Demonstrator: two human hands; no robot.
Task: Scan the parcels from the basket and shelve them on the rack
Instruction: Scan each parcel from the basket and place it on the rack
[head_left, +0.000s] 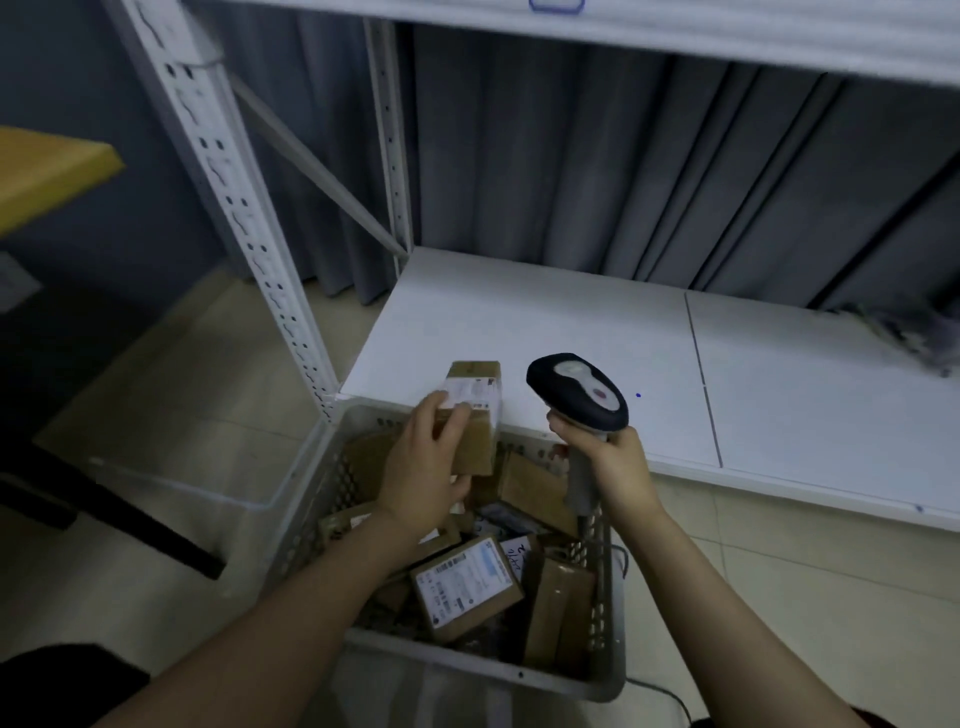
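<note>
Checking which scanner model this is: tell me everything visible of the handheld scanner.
The scanner is pistol-shaped, plastic by its look: a dark head with a pale grey top panel bearing a red spot, and a grey handle. The right hand grips the handle, holding it upright over the basket corner. No markings are legible.

Brown cardboard parcel (474, 415), white label, black print. Black scanner (577, 391), pale grey top panel, red button. Grey basket (467, 664), hole-pattern walls. Brown boxes (465, 590) inside, one label white with a light blue patch. White rack (545, 322), posts dotted with holes. Dark grey-blue curtain (623, 171). Beige tiled floor (182, 374). Yellow tabletop (47, 171).
</note>
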